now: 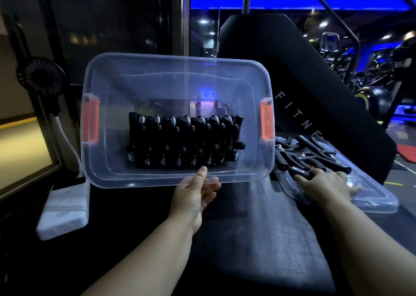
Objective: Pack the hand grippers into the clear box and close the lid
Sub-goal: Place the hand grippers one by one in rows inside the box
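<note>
Keep the clear box (108, 88) tilted mouth-forward over the middle of the dark padded surface (270, 239), left hand (195, 196) pinching the near rim, thumb inside and fingers beneath. Hold that tilt steady to spare the packed row of hand grippers (183, 141) on the box floor from slumping.

Reach with the right hand (324, 185) onto the clear lid (371, 196) at the surface's right edge and take one of the loose hand grippers (315, 151) by a handle. Fingertips now on a black handle there; impossible to tell whether closed round it. Lift it free of its tangled neighbours before carrying it across.

Seat it, probably, in the gap between the row's right end and the box wall by the right orange latch (266, 120), spring turned to match the row. Empty the lid fully before closing.
</note>
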### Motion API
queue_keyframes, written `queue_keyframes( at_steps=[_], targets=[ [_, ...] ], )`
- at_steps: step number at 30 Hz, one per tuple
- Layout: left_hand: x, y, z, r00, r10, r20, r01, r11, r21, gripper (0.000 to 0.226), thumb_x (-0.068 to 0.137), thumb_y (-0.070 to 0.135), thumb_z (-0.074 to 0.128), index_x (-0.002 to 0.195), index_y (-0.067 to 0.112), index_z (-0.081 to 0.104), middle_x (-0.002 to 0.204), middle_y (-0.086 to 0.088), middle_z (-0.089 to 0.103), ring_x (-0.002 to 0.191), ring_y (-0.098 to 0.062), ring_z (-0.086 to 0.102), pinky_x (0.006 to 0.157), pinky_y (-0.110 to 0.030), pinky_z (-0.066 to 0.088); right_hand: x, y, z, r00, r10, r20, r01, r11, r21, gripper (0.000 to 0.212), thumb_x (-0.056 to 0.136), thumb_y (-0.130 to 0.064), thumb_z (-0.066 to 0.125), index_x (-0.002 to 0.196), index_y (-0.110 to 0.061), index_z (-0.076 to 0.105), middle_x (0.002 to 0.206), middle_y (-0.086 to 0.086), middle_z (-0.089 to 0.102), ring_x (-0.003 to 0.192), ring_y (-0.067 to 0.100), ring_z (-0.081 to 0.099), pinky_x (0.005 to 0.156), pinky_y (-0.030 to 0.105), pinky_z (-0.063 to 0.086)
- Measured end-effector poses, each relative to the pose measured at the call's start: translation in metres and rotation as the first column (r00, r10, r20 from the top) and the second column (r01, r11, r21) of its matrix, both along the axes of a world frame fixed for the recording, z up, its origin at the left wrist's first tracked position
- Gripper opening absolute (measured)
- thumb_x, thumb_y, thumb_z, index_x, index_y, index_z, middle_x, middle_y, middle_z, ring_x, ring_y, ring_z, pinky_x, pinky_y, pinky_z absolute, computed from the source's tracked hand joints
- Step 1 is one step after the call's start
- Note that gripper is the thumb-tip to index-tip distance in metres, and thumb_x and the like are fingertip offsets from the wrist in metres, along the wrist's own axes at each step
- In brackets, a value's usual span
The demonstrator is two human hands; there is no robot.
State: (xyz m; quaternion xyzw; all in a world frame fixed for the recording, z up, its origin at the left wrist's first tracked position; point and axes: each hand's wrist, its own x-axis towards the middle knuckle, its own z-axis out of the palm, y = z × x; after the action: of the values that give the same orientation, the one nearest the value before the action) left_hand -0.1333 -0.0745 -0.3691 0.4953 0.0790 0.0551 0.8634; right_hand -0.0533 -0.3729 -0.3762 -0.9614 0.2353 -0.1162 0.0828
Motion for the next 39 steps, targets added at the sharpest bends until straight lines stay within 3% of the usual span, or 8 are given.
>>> queue_keyframes(
  at_steps=[4, 8, 15, 18, 24, 30, 33, 39],
  targets=[
    [-0.001, -0.001, 0.000, 1.000, 0.003, 0.006, -0.003, 1.000, 0.001, 0.023, 0.089, 0.029, 0.062, 0.074, 0.013, 0.058, 0.072, -0.003, 0.073, 0.067, -0.015, 0.068, 0.062, -0.025, 0.050, 0.003, -0.007, 0.000, 1.000, -0.007, 0.029, 0.006, 0.998, 0.058, 0.038, 0.086, -0.061, 0.052, 0.118, -0.041, 0.061, 0.127, 0.000, 0.058, 0.131, 0.024, 0.029, 0.110, 0.064, 0.012],
    [-0.002, -0.001, 0.002, 1.000, 0.004, 0.011, -0.005, 1.000, 0.001, 0.024, 0.090, 0.029, 0.061, 0.071, 0.014, 0.058, 0.070, -0.003, 0.072, 0.066, -0.015, 0.068, 0.065, -0.026, 0.050, 0.001, -0.008, 0.003, 0.995, 0.014, 0.100, -0.025, 0.994, 0.111, 0.038, 0.087, -0.059, 0.056, 0.120, -0.040, 0.062, 0.130, -0.003, 0.057, 0.131, 0.023, 0.030, 0.108, 0.058, 0.018],
    [-0.003, -0.001, 0.002, 1.000, 0.004, 0.015, -0.004, 1.000, 0.004, 0.024, 0.090, 0.028, 0.061, 0.073, 0.013, 0.059, 0.070, -0.003, 0.072, 0.065, -0.014, 0.068, 0.065, -0.026, 0.050, -0.004, -0.002, 0.006, 0.967, 0.130, 0.218, -0.131, 0.991, -0.011, 0.043, 0.089, -0.064, 0.044, 0.121, -0.040, 0.061, 0.127, -0.008, 0.060, 0.123, 0.017, 0.048, 0.101, 0.044, 0.023],
    [-0.003, -0.002, 0.002, 1.000, 0.003, 0.015, -0.003, 1.000, 0.004, 0.025, 0.090, 0.029, 0.061, 0.071, 0.013, 0.059, 0.071, -0.003, 0.072, 0.067, -0.015, 0.068, 0.065, -0.026, 0.051, -0.014, 0.005, 0.010, 0.950, 0.210, 0.231, -0.205, 0.978, -0.045, 0.038, 0.092, -0.059, 0.046, 0.116, -0.035, 0.064, 0.122, -0.002, 0.062, 0.115, 0.021, 0.055, 0.095, 0.040, 0.033],
    [-0.001, -0.001, 0.000, 1.000, 0.003, 0.009, -0.003, 1.000, 0.004, 0.022, 0.089, 0.029, 0.062, 0.075, 0.013, 0.060, 0.072, -0.004, 0.072, 0.067, -0.015, 0.068, 0.064, -0.025, 0.051, -0.031, 0.019, 0.010, 0.879, 0.330, 0.344, -0.327, 0.942, -0.068, 0.035, 0.089, -0.055, 0.056, 0.108, -0.028, 0.068, 0.112, 0.001, 0.065, 0.101, 0.027, 0.062, 0.079, 0.036, 0.049],
    [0.000, 0.000, -0.003, 1.000, 0.000, 0.004, 0.000, 1.000, 0.005, 0.021, 0.089, 0.031, 0.063, 0.080, 0.012, 0.059, 0.074, -0.005, 0.073, 0.068, -0.016, 0.069, 0.062, -0.025, 0.050, -0.036, 0.021, 0.008, 0.906, 0.325, 0.269, -0.321, 0.945, -0.062, 0.033, 0.081, -0.065, 0.057, 0.090, -0.036, 0.070, 0.100, -0.006, 0.067, 0.107, 0.023, 0.053, 0.089, 0.043, 0.046],
    [0.001, 0.001, -0.003, 1.000, -0.005, 0.007, 0.005, 1.000, 0.004, 0.021, 0.089, 0.031, 0.062, 0.080, 0.012, 0.060, 0.074, -0.005, 0.073, 0.068, -0.016, 0.069, 0.062, -0.025, 0.050, -0.036, 0.019, 0.010, 0.908, 0.242, 0.343, -0.262, 0.965, 0.011, 0.042, 0.079, -0.065, 0.056, 0.105, -0.034, 0.067, 0.112, 0.001, 0.063, 0.116, 0.027, 0.046, 0.094, 0.046, 0.042],
    [0.001, 0.001, -0.003, 1.000, -0.007, 0.008, 0.007, 1.000, 0.007, 0.022, 0.089, 0.030, 0.062, 0.078, 0.012, 0.060, 0.074, -0.004, 0.073, 0.070, -0.017, 0.069, 0.064, -0.026, 0.050, -0.038, 0.015, 0.009, 0.984, 0.168, 0.065, -0.176, 0.973, 0.147, 0.082, 0.072, -0.087, 0.040, 0.132, -0.032, 0.050, 0.138, 0.003, 0.044, 0.126, 0.026, 0.046, 0.098, 0.044, 0.042]
  ],
)
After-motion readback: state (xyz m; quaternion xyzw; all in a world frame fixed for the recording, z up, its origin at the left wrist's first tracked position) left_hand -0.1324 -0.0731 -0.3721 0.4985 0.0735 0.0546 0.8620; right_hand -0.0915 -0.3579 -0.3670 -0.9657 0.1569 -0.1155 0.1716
